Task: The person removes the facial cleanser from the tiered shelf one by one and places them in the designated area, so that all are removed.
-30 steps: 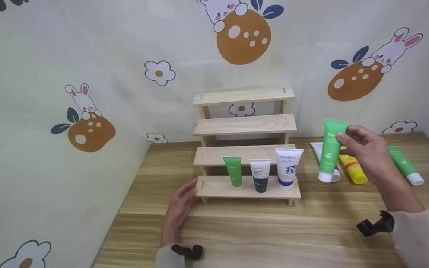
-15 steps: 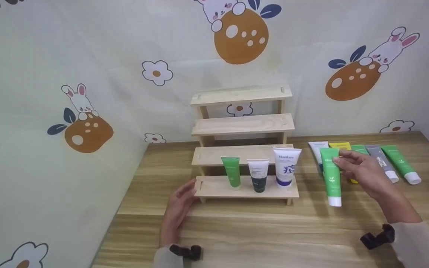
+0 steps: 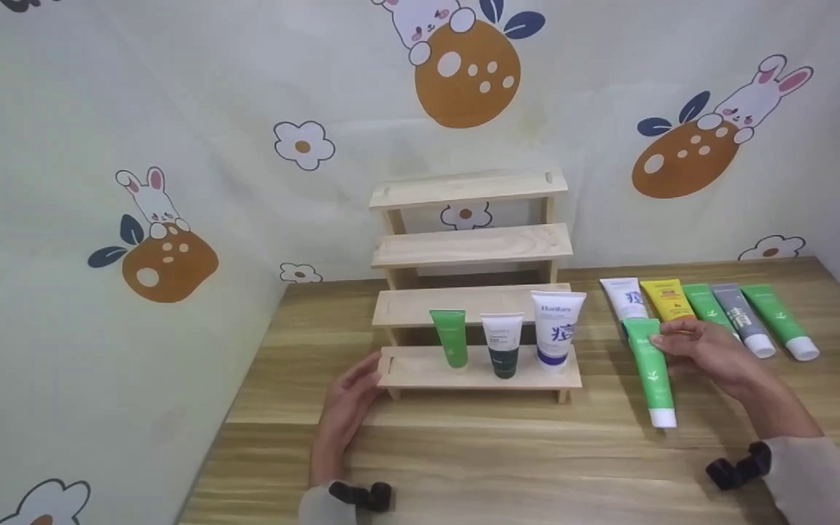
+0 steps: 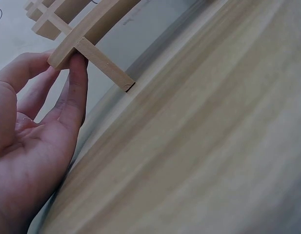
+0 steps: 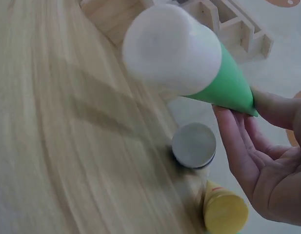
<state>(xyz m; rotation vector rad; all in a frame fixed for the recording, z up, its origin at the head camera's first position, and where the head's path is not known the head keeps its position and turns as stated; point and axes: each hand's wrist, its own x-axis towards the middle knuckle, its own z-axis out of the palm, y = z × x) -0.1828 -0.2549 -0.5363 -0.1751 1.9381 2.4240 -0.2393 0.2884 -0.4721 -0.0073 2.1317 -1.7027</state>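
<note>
My right hand (image 3: 704, 354) pinches a green squeeze tube (image 3: 652, 375) near its flat end, the white cap pointing toward me. In the right wrist view that tube's white cap (image 5: 172, 48) looms close, held above the table. My left hand (image 3: 351, 397) grips the left end of the lowest step of a wooden tiered shelf (image 3: 420, 373); the left wrist view shows its fingers (image 4: 78, 85) under the board's corner. On that step stand a small green tube (image 3: 450, 339), a white and dark-green tube (image 3: 503, 346) and a white tube with blue print (image 3: 557, 328).
Right of the shelf several tubes lie in a row: a white one (image 3: 620, 295), a yellow one (image 3: 668, 297), a green one (image 3: 710, 306), a grey one (image 3: 742, 317) and another green one (image 3: 781, 321). A patterned cloth (image 3: 347, 219) hangs behind the wooden table (image 3: 500, 459).
My right hand has lowered the green tube toward the table and brought it nearer to me, in front of the lying tubes. My left hand has stayed on the shelf.
</note>
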